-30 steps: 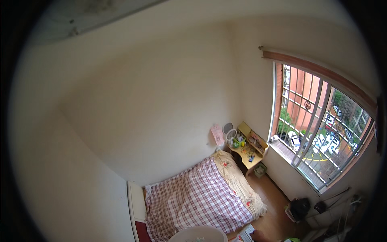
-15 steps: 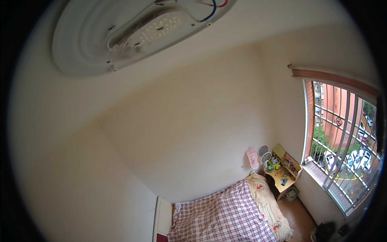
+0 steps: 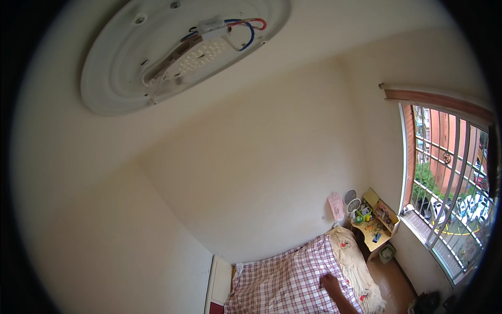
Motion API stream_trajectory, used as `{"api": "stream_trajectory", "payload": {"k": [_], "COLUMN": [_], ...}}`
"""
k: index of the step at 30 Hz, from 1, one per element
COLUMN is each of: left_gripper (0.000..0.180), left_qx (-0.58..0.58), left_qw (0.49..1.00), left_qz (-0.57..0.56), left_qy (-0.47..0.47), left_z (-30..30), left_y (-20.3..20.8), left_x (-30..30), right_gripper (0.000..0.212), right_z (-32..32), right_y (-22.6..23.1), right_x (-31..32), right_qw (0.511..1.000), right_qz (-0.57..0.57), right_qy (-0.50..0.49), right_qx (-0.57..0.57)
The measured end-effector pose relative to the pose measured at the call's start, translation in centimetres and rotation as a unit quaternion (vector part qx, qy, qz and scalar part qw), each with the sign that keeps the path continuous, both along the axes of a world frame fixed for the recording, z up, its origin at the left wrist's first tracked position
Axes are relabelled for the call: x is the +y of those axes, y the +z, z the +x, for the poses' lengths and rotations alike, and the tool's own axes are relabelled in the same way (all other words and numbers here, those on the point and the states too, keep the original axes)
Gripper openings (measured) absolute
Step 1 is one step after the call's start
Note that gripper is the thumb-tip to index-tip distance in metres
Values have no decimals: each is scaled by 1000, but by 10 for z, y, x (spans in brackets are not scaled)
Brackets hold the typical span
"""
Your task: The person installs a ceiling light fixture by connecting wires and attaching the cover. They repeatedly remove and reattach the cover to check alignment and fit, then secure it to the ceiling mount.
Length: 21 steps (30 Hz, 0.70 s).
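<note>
My right hand [image 3: 329, 282] rises from the lower edge, its forearm crossing in front of the bed. Its fingers look curled together; anything inside them is too small to make out. My left hand is out of the picture. Overhead at the upper left is a round white ceiling lamp base [image 3: 112, 86] with its cover off. Fixed to it are an LED light panel [image 3: 201, 56] and a small white box [image 3: 213, 30] with red and blue wires [image 3: 252, 37]. The hand is well below the lamp and touches nothing that I can see.
Below stands a bed with a checked blanket [image 3: 277, 277] and a flowered sheet [image 3: 348, 251]. A cluttered wooden desk [image 3: 372, 238] fills the far corner, a waste bin [image 3: 387, 253] beside it. At the right is a barred window [image 3: 444, 172]. Plain walls [image 3: 261, 157] surround the bed.
My right hand has come into view from the lower edge. The view has tilted up, so more of the lamp base shows, with its white box and wires.
</note>
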<state>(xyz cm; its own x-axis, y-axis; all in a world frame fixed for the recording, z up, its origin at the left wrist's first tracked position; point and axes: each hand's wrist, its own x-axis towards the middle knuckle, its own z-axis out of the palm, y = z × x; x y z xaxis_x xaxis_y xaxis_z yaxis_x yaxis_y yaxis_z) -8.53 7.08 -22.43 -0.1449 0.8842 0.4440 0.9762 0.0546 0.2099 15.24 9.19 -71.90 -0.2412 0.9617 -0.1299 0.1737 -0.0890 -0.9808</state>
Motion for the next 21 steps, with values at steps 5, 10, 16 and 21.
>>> {"api": "stream_trajectory", "payload": {"k": [5, 10, 16, 21], "left_gripper": [64, 65, 66, 66], "left_qx": [112, 140, 136, 119], "left_qw": [988, 976, 975, 980], "left_qz": [-103, -159, -165, -153], "left_qy": [27, 47, 51, 44], "left_z": [17, 17, 15, 16], "left_y": [-20, -48, -58, -52], "left_x": [37, 40, 38, 37], "right_gripper": [31, 28, 36, 43], "right_z": [-9, -4, 1, 7], "right_y": [330, 559, 661, 680], "right_x": [111, 125, 110, 109], "right_qw": [925, 820, 765, 763], "right_qz": [235, 362, 412, 403], "right_qy": [39, 77, 86, 113], "right_qx": [295, 436, 486, 492]}}
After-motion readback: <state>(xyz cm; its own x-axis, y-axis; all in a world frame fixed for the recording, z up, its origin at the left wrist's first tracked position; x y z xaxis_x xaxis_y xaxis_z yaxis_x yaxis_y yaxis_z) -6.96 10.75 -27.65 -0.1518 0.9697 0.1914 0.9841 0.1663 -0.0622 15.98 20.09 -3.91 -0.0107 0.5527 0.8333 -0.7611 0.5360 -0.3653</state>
